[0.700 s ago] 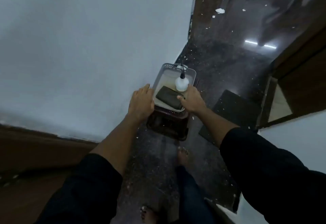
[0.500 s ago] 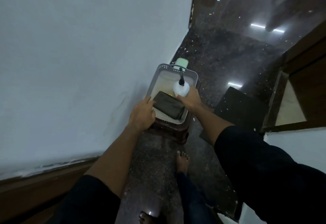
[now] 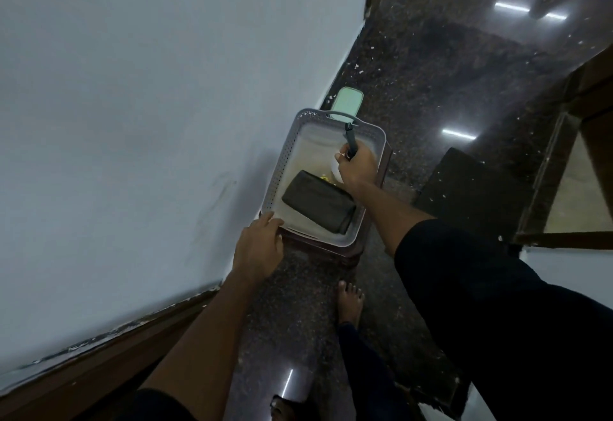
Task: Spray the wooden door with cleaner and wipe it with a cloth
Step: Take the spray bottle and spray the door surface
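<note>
Right hand (image 3: 358, 168) grips the spray bottle (image 3: 335, 168) upright in the basket (image 3: 288, 152); left hand (image 3: 260, 248), fingers relaxed, steadies its near corner beside the folded cloth (image 3: 316, 201).

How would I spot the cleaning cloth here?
Find the white wall; at its foot a grey perforated basket sits on a dark stool. The cloth lies in the basket's near end: a dark folded slab, unlike the white spray bottle beside it.
</note>
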